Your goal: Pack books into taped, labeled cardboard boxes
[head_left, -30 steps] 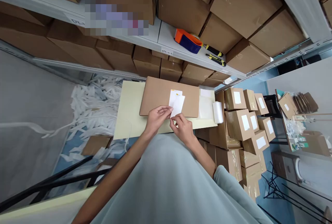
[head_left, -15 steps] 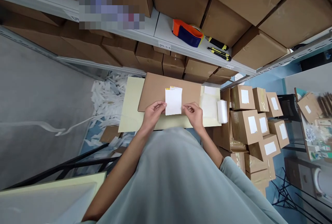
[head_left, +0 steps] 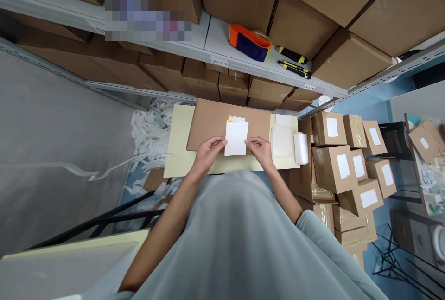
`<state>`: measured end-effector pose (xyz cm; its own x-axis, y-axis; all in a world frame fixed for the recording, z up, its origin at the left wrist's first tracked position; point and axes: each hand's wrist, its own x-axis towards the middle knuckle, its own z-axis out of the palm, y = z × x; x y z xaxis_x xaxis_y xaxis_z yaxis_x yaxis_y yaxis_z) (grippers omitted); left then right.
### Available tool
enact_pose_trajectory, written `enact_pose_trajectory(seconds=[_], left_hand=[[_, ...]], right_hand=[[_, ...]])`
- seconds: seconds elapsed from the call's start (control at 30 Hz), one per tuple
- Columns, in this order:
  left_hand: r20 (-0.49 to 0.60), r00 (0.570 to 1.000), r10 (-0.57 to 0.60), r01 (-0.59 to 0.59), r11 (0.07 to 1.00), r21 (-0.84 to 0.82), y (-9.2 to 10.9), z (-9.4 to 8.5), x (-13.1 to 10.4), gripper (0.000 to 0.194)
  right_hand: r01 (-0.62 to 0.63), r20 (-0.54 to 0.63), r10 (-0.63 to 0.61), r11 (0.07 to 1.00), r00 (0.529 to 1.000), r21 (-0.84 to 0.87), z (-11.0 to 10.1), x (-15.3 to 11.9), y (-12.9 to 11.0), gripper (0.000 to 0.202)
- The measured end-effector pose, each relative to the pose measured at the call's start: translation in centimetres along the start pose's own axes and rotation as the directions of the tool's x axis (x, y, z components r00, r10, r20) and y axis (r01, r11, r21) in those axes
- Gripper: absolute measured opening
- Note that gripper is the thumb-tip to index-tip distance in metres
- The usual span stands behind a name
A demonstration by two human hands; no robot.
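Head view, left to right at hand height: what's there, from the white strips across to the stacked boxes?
Pile of white strips → left hand → front white label → right hand → white roll → stacked boxes.

White label [head_left: 237,139], yellow-marked; plain brown box [head_left: 207,124]
Pale yellow tabletop [head_left: 175,147]; far, orange-and-navy tape dispenser [head_left: 249,46], black-and-yellow cutters [head_left: 294,69]; near, plain grey-blue garment [head_left: 236,235].
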<state>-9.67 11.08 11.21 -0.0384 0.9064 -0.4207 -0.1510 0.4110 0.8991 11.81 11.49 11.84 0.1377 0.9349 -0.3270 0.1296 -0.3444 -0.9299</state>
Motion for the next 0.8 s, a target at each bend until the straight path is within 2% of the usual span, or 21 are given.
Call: enact_pose_trajectory(seconds=[0.1,0.17,0.3,0.37,0.53,0.8], left_hand=[[0.015,1.0,-0.004,0.004,1.0,0.012,-0.2,-0.1,0.3,0.062],[0.02,1.0,0.017,-0.018,0.999,0.051,-0.4,-0.1,0.9,0.059],[-0.02,0.988,0.154,-0.147,0.968,0.204,-1.2,-0.2,3.3,0.044],[-0.04,0.982,0.185,-0.168,0.948,0.271,-1.7,-0.1,4.7,0.034],[-0.029,0.978,0.205,-0.185,0.928,0.323,-2.5,-0.3,7.2,0.022],[-0.024,0.979,0.201,-0.179,0.914,0.364,-3.4,-0.5,8.3,0.022]], right_hand=[[-0.043,0.041,0.042,0.999,0.998,0.016,0.0,0.4,0.5,0.046],[-0.028,0.039,0.027,1.0,0.999,0.011,0.0,0.8,0.9,0.045],[0.068,0.007,-0.068,0.997,0.998,-0.028,0.5,2.5,1.6,0.036],[0.074,0.003,-0.074,0.996,0.997,-0.044,0.8,3.5,2.0,0.032],[0.067,0.036,-0.065,0.997,0.997,-0.042,1.3,5.4,2.6,0.027],[0.072,0.025,-0.07,0.994,0.997,-0.078,1.6,6.7,3.9,0.022]])
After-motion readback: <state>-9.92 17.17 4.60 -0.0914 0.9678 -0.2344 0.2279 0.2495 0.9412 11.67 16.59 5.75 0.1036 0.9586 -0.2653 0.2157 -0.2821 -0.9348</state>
